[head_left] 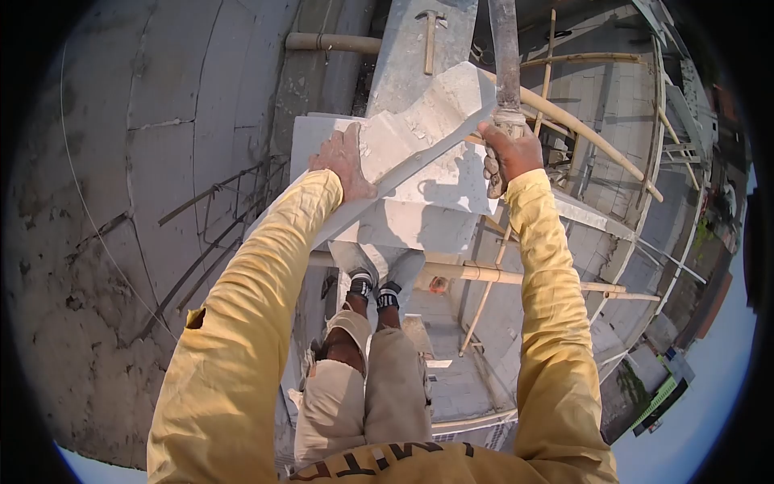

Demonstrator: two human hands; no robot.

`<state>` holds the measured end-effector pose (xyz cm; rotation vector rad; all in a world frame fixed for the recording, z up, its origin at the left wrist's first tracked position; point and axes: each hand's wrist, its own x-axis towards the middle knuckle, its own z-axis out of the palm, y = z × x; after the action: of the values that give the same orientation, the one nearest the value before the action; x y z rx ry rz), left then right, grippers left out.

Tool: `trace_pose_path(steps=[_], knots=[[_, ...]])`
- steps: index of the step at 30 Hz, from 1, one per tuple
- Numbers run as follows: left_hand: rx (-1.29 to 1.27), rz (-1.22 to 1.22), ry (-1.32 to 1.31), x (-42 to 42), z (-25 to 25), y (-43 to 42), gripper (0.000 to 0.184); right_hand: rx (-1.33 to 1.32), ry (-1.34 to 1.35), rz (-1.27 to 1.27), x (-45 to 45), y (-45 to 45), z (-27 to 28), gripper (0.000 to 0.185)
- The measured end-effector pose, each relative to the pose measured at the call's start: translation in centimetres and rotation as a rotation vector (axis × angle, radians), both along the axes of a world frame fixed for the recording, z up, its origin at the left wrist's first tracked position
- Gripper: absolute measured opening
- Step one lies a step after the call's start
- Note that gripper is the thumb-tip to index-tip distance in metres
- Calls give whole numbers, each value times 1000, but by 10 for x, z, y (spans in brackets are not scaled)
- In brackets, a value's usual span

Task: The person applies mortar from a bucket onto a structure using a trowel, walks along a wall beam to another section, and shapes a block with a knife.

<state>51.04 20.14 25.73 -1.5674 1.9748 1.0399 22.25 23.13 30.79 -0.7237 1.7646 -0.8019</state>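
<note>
A pale, dusty moulding piece [427, 113] with a stepped profile lies diagonally across a light slab [431, 222] in front of me. My left hand [345, 161] lies over the moulding's left part, fingers across it and holding it. My right hand [514, 153] is closed round the pale handle of a long flat-bladed tool [505, 56], beside the moulding's right end. Its dusty blade points away from me; whether it has teeth I cannot make out. Beyond the moulding, a hammer [430, 42] with a wooden handle rests on a grey plank [395, 60].
Bamboo poles [584, 133] form scaffolding at right, with another pole [484, 274] below the slab. A grey block wall [161, 105] stands at left, with dark rebar [214, 242] near it. My feet [375, 286] are on a narrow support, with a lower level visible beneath.
</note>
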Motion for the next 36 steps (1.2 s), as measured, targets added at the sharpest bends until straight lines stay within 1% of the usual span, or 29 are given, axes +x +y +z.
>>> trace_pose_path(steps=[1,2,3,4,6,7,8,10,11,13,14,16,17,19,20,21,23,24,26,27,29,30,32,33,35,36], knots=[[7,0,-2,0,2,-1,120,1,1,4,1,10,-13,50],[7,3,0,1,2,-1,120,134,65,36,4,29,-37,49],[8,-8,-16,0,3,0,120,264,133,70,4,40,-48,48],[6,-18,-33,-1,4,-2,120,257,139,74,5,44,-44,48],[4,-15,-37,-3,9,-2,119,598,-17,463,6,50,-37,45],[1,-10,-46,-3,9,-2,119,595,-13,469,6,41,-27,45],[5,-3,-47,-2,8,-1,119,648,-208,363,3,33,-13,45],[0,-23,-34,-1,6,-3,119,547,-199,383,6,28,-8,43],[-3,-21,-36,-1,6,-5,119,543,-200,387,10,24,-4,43],[56,-25,-37,-3,15,-8,120,-105,455,671,37,10,34,41],[63,-24,-38,-1,13,-5,120,-99,451,674,48,8,47,41],[34,-22,-33,-1,10,-6,120,-347,531,532,62,4,66,44],[36,-19,-31,-1,9,-6,120,-346,532,536,63,10,61,44],[34,-20,-27,0,12,-5,120,-225,464,411,60,34,32,41],[25,-14,-22,0,11,-6,120,-3,514,514,47,48,6,40],[13,-26,-37,0,7,-3,119,406,658,718,40,49,-7,39],[4,-43,-52,0,8,-3,119,474,698,775,21,60,-47,43],[8,-28,-33,0,11,-8,118,460,703,778,24,49,-38,43],[48,-14,-18,2,14,-1,117,373,559,753,40,36,12,43],[46,-18,-12,1,13,-3,116,378,559,751,46,32,28,43],[45,-11,-16,3,11,-6,116,-148,469,586,61,21,53,46],[42,-11,-11,3,10,-5,115,-145,461,584,70,15,63,46],[37,-18,-2,3,9,-4,114,-372,452,441,82,8,77,46],[26,-16,-2,3,8,-2,114,-371,454,439,76,16,63,46],[3,-13,6,1,10,-2,113,15,552,540,50,49,3,41],[7,-16,-1,0,13,-1,113,260,664,680,30,61,-32,40]])
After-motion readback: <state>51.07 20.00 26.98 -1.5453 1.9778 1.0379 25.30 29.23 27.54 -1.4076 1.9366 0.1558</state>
